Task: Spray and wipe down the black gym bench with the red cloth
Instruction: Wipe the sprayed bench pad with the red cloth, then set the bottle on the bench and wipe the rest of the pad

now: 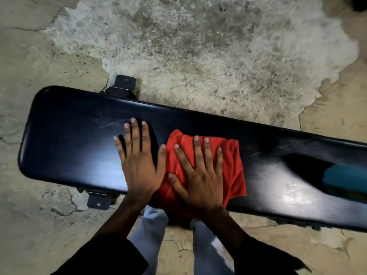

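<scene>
**Asker:** Bench first, please. Where does it lie, and which way does it run?

**Describer:** The black gym bench [79, 135] lies straight in front of the person, crossing the view from left to right, with its long axis tipping slightly down toward the right. Its rounded left end is in view. The right end runs out of view.

**Asker:** And the hands?

**Describer:** Both are flat on the pad, side by side, fingers straight and spread. The right hand [200, 175] presses down on the red cloth [232, 165], which sits near the middle of the pad. The left hand [139, 161] rests on bare vinyl just beside the cloth, its thumb touching the cloth's left edge. Neither hand grips anything.

**Asker:** So which way does the wipe likely go?

**Describer:** Probably along the bench's length. Bare pad stretches to either side of the cloth, and the right hand is the one set to push it.

**Asker:** Surfaces?

**Describer:** The pad is smooth and glossy, with pale glare and faint streaks. The cloth is soft, thin and rumpled, and its near edge drapes over the near side of the bench. Dark metal feet [98, 202] show below the left end. The concrete floor [198, 46] is rough, cracked and patchy. A blurred teal object [345, 177] lies on the pad at far right, and it cannot be told what it is.
</scene>
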